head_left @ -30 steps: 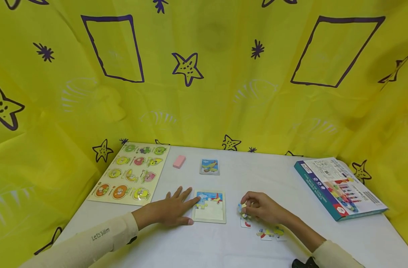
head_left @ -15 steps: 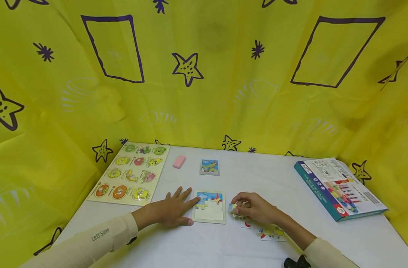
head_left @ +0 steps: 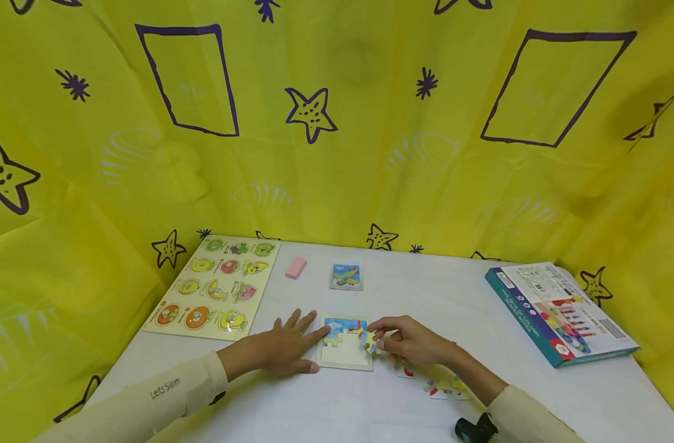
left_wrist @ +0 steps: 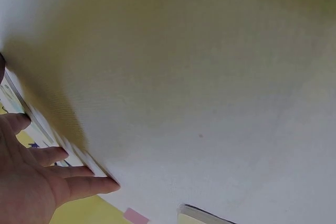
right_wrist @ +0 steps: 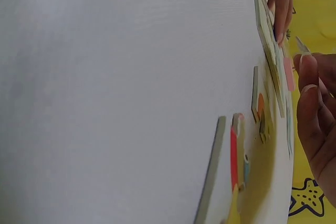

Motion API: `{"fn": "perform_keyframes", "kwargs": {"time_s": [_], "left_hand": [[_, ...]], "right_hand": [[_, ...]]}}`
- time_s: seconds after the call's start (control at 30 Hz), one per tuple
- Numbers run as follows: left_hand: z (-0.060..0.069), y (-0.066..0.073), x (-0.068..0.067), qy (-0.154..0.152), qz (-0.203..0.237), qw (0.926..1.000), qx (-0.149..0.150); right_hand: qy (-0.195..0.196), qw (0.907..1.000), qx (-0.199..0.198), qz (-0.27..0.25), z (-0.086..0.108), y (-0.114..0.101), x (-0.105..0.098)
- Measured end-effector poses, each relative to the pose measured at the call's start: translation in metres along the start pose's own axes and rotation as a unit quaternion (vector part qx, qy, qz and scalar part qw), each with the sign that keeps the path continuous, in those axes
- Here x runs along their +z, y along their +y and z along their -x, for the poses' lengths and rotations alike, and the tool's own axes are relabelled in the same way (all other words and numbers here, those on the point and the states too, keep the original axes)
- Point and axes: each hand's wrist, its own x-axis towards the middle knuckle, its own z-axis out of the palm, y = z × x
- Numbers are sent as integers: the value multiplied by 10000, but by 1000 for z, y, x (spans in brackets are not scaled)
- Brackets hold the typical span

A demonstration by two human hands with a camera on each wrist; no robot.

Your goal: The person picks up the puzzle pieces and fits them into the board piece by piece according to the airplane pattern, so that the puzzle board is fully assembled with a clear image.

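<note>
A small puzzle tray [head_left: 345, 359] lies in front of me, with blue-sky jigsaw pieces [head_left: 339, 324] fitted along its top and left side. My left hand [head_left: 284, 349] is spread flat at the tray's left edge, its index fingertip resting on the fitted pieces. My right hand [head_left: 417, 341] pinches a yellow and blue jigsaw piece [head_left: 370, 343] over the tray's right side. In the right wrist view the pinched piece [right_wrist: 302, 44] shows edge-on at the fingertips. Loose jigsaw pieces [head_left: 439, 387] lie below the right forearm, and another piece [head_left: 405, 371] lies nearer the tray.
An airplane picture card [head_left: 346, 277] lies behind the tray, beside a pink eraser-like block [head_left: 296, 267]. A fruit puzzle board [head_left: 215, 286] occupies the left. At right rests a flat teal-edged box [head_left: 564, 311]. A yellow curtain [head_left: 337, 172] hangs behind the table.
My right hand has carried the pinched jigsaw piece leftward from beside the loose pieces to over the tray's right edge. The left hand has stayed in place.
</note>
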Motion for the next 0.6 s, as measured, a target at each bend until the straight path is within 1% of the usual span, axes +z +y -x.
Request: {"fn": "perform_keyframes", "kwargs": {"time_s": [0.1, 0.3, 0.43, 0.6], "left_hand": [[-1, 0, 1, 15, -21, 10000, 11], [1, -1, 2, 31, -5, 10000, 37], [0, -1, 2, 24, -36, 10000, 22], [-1, -1, 1, 7, -61, 10000, 9]], "right_hand": [[19, 10000, -14, 6, -6, 0, 2], [199, 9998, -36, -35, -21, 1, 11], [295, 9995, -25, 80, -29, -2, 15], [296, 9994, -3, 184, -37, -6, 18]]}}
